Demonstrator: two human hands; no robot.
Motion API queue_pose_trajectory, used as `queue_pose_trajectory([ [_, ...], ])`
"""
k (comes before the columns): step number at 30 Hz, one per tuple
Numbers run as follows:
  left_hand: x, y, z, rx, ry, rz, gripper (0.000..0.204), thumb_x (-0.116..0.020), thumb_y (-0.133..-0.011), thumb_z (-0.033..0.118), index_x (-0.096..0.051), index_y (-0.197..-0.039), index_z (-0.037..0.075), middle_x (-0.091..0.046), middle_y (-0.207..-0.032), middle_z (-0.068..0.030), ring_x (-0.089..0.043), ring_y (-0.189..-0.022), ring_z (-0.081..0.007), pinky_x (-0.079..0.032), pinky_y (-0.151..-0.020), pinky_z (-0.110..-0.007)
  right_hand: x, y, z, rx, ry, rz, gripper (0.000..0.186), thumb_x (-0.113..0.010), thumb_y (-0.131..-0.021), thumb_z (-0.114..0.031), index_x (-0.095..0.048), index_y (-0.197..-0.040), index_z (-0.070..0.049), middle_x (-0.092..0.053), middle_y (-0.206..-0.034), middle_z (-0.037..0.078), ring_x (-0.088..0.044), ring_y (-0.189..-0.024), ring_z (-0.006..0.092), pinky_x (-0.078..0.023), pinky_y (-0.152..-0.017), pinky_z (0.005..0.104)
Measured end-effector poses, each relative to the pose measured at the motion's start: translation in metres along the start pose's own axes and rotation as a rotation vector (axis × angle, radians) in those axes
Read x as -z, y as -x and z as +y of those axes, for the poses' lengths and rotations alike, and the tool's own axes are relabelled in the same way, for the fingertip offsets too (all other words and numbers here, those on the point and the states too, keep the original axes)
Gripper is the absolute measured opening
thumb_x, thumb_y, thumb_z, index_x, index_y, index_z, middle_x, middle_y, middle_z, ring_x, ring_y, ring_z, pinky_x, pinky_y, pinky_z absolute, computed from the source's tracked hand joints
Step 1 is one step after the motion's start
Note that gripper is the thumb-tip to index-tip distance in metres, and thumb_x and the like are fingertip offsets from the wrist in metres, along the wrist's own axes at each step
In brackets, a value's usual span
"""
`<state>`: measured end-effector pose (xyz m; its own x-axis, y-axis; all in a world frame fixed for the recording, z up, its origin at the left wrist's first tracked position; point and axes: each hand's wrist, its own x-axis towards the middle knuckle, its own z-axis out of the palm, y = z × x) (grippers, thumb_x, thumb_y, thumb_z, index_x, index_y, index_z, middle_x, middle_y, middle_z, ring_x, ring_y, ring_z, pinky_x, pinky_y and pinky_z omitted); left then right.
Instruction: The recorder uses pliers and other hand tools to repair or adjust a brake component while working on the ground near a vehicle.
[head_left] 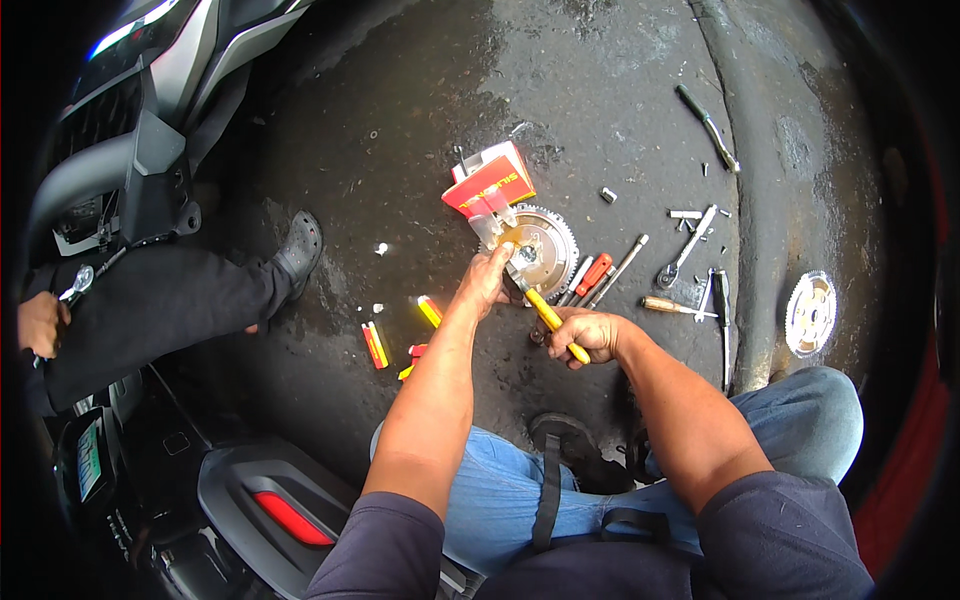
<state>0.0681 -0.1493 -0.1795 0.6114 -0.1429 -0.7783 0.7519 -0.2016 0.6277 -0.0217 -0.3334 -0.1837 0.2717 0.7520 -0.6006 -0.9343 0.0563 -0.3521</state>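
My right hand (588, 335) is closed around the yellow handle of a tool (553, 316), whose metal end points up and left over a toothed metal disc (548, 250). I cannot make out the shape of that end. At the disc's near left edge, my left hand (487, 276) has its fingers closed on a small amber-yellow piece (511, 236). Clear plastic (490, 222) shows just beyond that piece. An opened red and white box (495, 180) lies behind the disc. A red-handled screwdriver (594, 273) and several other tools lie at the disc's right.
Red and yellow small packs (375, 345) lie left of my forearm. Further right are a ratchet (685, 250), a wooden-handled tool (668, 304), a green-handled tool (708, 128) and a second toothed disc (810, 314). A motorcycle (265, 480) and another person's leg (170, 300) occupy the left.
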Motion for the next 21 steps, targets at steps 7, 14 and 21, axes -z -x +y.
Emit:
queue_pose_trajectory([
  [7, -0.007, -0.009, 0.002, 0.105, -0.051, 0.286, 0.051, -0.049, -0.087, 0.036, -0.057, -0.103, -0.011, -0.062, -0.090, -0.0208, -0.065, -0.073, -0.0289, -0.058, -0.060, -0.047, -0.014, 0.000, -0.022, 0.054, 0.144, 0.258, 0.066, -0.067, -0.072, -0.015, -0.035, -0.128, -0.005, -0.050, -0.082, 0.007, -0.051, -0.063, 0.0163, -0.043, -0.048, 0.0327],
  [14, 0.000, -0.008, -0.005, 0.104, -0.115, 0.168, 0.050, -0.046, -0.088, 0.035, -0.055, -0.099, -0.013, -0.062, -0.071, -0.0205, -0.065, -0.058, -0.0313, -0.057, -0.054, -0.041, -0.042, -0.007, -0.011, 0.152, 0.926, 0.818, 0.044, -0.060, -0.080, -0.029, -0.056, -0.117, -0.005, -0.064, -0.102, 0.021, -0.062, -0.097, 0.0335, -0.049, -0.083, 0.0449],
  [21, -0.001, -0.005, 0.005, 0.101, -0.154, 0.082, 0.050, -0.044, -0.089, 0.036, -0.057, -0.096, -0.011, -0.061, -0.069, -0.0190, -0.063, -0.055, -0.0285, -0.056, -0.053, -0.042, -0.049, 0.005, -0.024, 0.022, 0.953, 0.841, 0.036, -0.054, -0.090, -0.036, -0.063, -0.106, -0.005, -0.066, -0.097, 0.019, -0.063, -0.093, 0.0346, -0.049, -0.082, 0.0445],
])
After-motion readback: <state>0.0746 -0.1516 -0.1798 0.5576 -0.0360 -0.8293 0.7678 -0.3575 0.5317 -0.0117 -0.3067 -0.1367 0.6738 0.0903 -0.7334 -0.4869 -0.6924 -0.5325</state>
